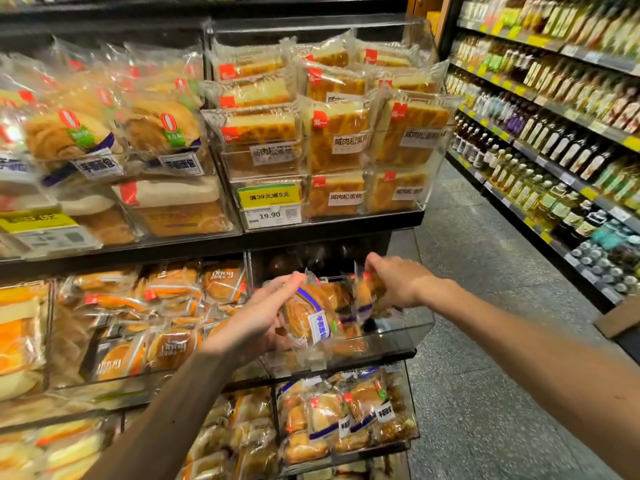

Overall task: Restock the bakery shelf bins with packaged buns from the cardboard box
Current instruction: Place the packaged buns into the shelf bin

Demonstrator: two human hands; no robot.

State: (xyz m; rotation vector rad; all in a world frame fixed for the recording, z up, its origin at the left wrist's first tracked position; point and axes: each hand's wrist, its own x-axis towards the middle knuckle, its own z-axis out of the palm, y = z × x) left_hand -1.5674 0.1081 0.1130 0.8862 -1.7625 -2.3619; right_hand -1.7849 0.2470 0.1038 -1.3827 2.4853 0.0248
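The left arm (180, 403) rises from the near edge and the right arm (519, 341) comes in from the near right, both reaching to the clear bin (398, 336) at the right end of the middle shelf (398, 356). The left hand (258, 317) is turned on its side, palm facing right. Its thumb lies stretched over the top of a packaged bun (311, 315) with the fingers apart below, so the pack is held between them, tilted over the bin's near wall. The left fingertips are hidden behind the wrapper. The right hand (398, 280) has its wrist bent down and its fingers curled together, clamped on the upper edge of a second pack (367, 294). That pack stands upright inside the bin, just right of the first. Glare on the film hides whether the 2 packs touch.

The far part of the bin is dark, and what lies there cannot be made out. The bins at the left (104, 334) are blurred and their labels unreadable. At the right edge a piece of brown cardboard (618, 320) lies on the floor (485, 271), cut off by the frame, so I cannot tell whether it is a box. On the shelf above, a price tag (270, 215) reads 19.90
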